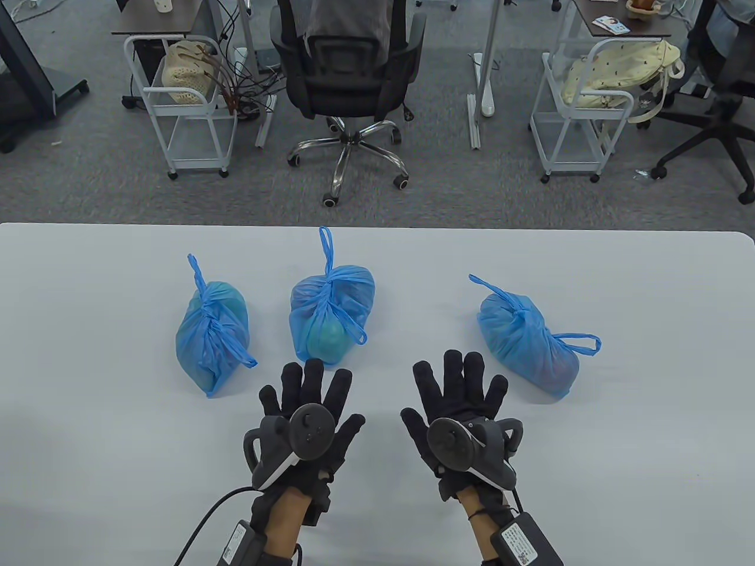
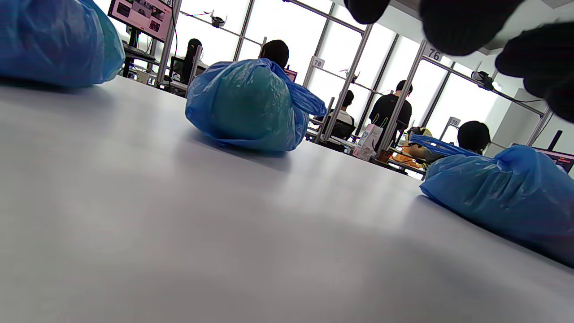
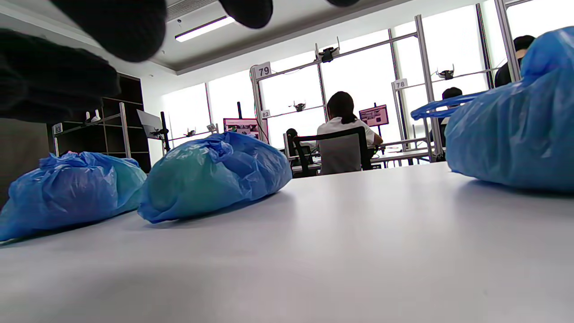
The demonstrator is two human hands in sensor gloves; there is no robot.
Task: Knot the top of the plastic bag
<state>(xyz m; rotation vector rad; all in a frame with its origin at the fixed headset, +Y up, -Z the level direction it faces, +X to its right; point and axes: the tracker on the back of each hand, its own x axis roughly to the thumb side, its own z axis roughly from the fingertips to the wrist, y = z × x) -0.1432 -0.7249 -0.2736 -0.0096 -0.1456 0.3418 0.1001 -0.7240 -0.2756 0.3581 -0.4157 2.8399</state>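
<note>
Our hands, the left hand [image 1: 307,413] and the right hand [image 1: 457,413], lie flat with fingers spread wide, palms down over the worktop [image 1: 88,413], holding nothing. From above we see three blue bags in a row ahead: the left bag [image 1: 212,336], the middle bag [image 1: 330,318] just beyond our left fingertips, and the right bag [image 1: 528,345], each top already knotted. The wrist views hide those knots, showing instead bag sides resting on the worktop and dark fingertips [image 2: 466,22] overhead.
</note>
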